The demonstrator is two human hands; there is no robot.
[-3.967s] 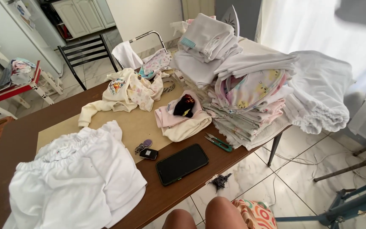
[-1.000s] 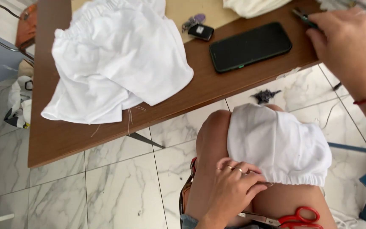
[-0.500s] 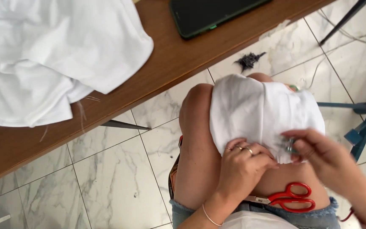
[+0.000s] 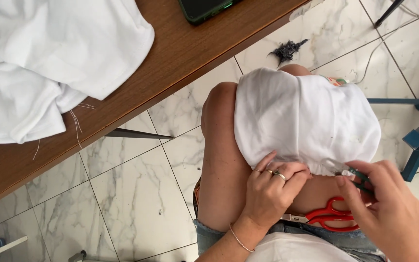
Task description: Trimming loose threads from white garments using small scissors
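- Left hand (image 4: 271, 191) is closed on the near hem of the white garment (image 4: 301, 121), fingers curled and pinching the gathered edge; rings are worn on two fingers.
- Right hand (image 4: 389, 208) is closed around a small green-handled tool (image 4: 360, 175), its tip held at the same hem, just right of the left hand.
- Garment is spread over the knees, smooth across the top, puckered along the near edge.
- Red scissors (image 4: 330, 217) lie on the lap, near the hem, between the two hands.
- White cloth (image 4: 49, 63) is heaped on the wooden table (image 4: 180, 63) at the far left, beside a dark phone (image 4: 204, 7).
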